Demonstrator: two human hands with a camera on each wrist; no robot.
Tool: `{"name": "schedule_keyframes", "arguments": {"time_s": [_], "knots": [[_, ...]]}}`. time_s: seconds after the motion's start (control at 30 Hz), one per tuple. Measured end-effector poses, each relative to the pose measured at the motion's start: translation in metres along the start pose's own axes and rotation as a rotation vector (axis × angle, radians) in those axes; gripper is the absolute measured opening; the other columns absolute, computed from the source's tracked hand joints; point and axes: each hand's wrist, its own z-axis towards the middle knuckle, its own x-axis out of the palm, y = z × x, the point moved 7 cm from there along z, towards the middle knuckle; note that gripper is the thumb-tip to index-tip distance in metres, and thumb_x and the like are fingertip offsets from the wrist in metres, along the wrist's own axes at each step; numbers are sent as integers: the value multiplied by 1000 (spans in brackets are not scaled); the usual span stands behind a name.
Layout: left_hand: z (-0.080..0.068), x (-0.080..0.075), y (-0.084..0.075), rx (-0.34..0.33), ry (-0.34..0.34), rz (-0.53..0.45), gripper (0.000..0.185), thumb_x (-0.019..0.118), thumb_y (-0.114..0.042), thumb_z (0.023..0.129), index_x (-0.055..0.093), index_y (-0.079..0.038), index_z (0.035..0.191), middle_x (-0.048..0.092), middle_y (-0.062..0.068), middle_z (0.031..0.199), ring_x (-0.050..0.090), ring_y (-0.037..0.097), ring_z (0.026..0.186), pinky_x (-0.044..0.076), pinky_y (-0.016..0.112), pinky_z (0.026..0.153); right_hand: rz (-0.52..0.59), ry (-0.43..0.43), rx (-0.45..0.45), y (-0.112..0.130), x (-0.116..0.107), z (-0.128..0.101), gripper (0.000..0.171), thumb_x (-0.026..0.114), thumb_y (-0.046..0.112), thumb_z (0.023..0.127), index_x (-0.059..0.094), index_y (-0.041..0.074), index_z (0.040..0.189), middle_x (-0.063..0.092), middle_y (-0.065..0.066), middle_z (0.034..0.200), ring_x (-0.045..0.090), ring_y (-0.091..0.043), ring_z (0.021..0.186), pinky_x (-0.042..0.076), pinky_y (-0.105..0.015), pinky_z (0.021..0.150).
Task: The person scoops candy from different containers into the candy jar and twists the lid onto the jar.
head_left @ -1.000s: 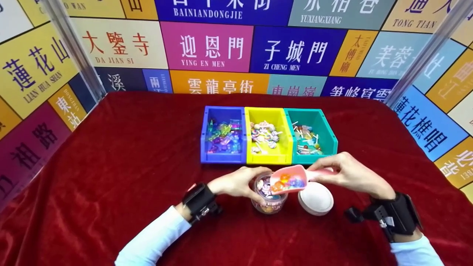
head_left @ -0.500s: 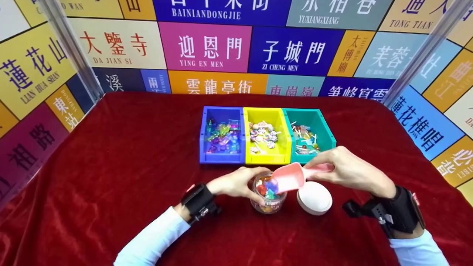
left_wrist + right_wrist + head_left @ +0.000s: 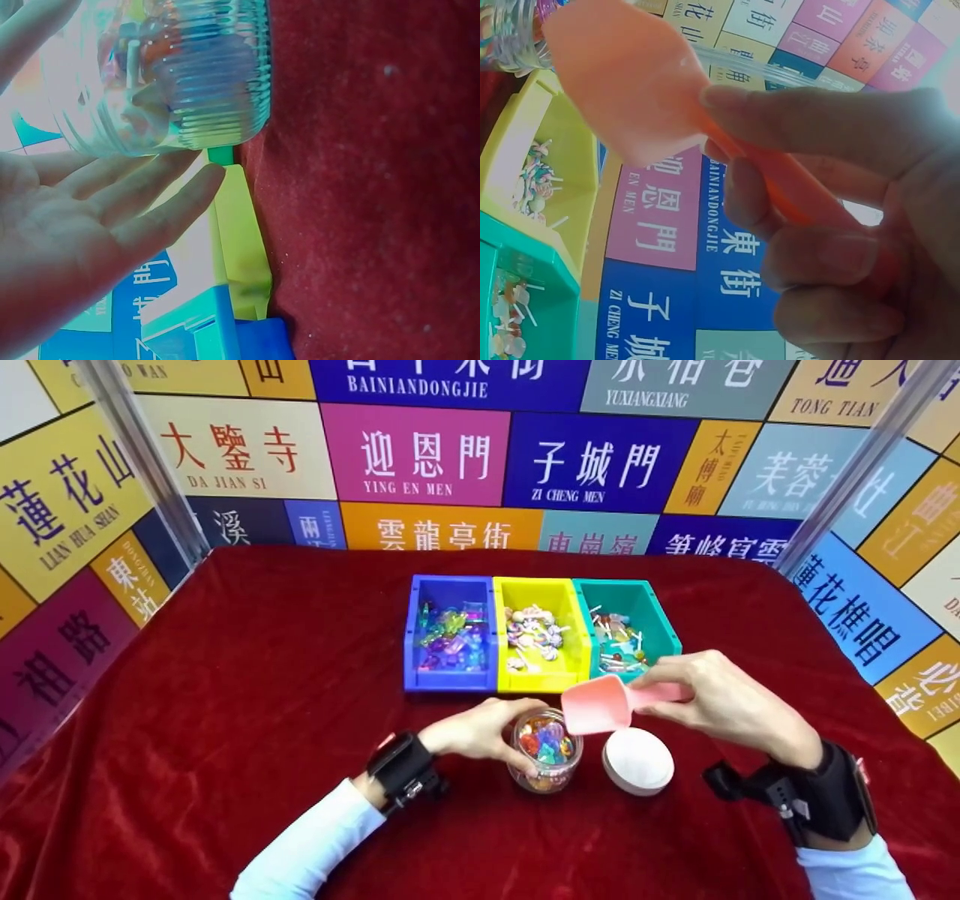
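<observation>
Your right hand (image 3: 724, 701) grips the pink scoop (image 3: 596, 706), now emptied and lifted toward 1 o'clock of the jar (image 3: 545, 748); your left hand (image 3: 480, 731) cups that jar, freshly topped with candies.

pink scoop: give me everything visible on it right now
The pink plastic scoop has a rounded, open-fronted bowl and a short flat handle. It looks matte and smooth, and no candy shows in it. The right hand pinches the handle, holding the bowl tipped just above the rim of the clear ribbed plastic jar, beside the round white lid. Whether it touches the jar is unclear.
</observation>
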Motion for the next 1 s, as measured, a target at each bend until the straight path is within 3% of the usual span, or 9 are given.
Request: {"name": "schedule_keyframes", "arguments": {"time_s": [0.33, 0.57, 0.83, 0.9, 1.0], "knots": [[0, 0, 0, 21, -2, 2, 72, 76, -29, 68, 44, -6, 128, 57, 5, 117, 54, 12, 99, 41, 18, 86, 165, 9, 60, -17, 10, -4, 11, 70, 17, 75, 68, 20, 85, 49, 17, 60, 40, -1, 53, 33, -14, 50], [-1, 0, 0, 9, 1, -7, 75, 76, -31, 67, 42, -7, 129, 58, 4, 116, 54, 12, 103, 40, 19, 90, 359, -24, 143, -28, 18, 2, 15, 66, 13, 79, 68, 19, 93, 63, 8, 82, 54, -7, 71, 43, -15, 63], [-2, 0, 1, 16, -14, -3, 72, 76, -29, 69, 42, -5, 128, 57, 6, 117, 53, 16, 106, 39, 21, 92, 411, -100, 227, -36, 37, 36, 20, 63, 12, 82, 65, 5, 100, 63, -5, 91, 50, -11, 76, 40, -17, 65], [-2, 1, 0, 24, -17, -3, 71, 76, -28, 69, 42, -4, 127, 57, 7, 116, 54, 17, 104, 40, 21, 91, 405, -80, 233, -35, 43, 49, 22, 62, 13, 82, 64, 2, 101, 62, -8, 92, 49, -14, 77, 41, -21, 66], [-2, 2, 0, 20, -17, 7, 71, 76, -29, 69, 43, -4, 126, 58, 6, 114, 55, 15, 102, 40, 20, 89, 380, -28, 249, -31, 53, 71, 27, 61, 16, 84, 62, 0, 105, 62, -13, 99, 52, -22, 88, 43, -31, 77]]}}
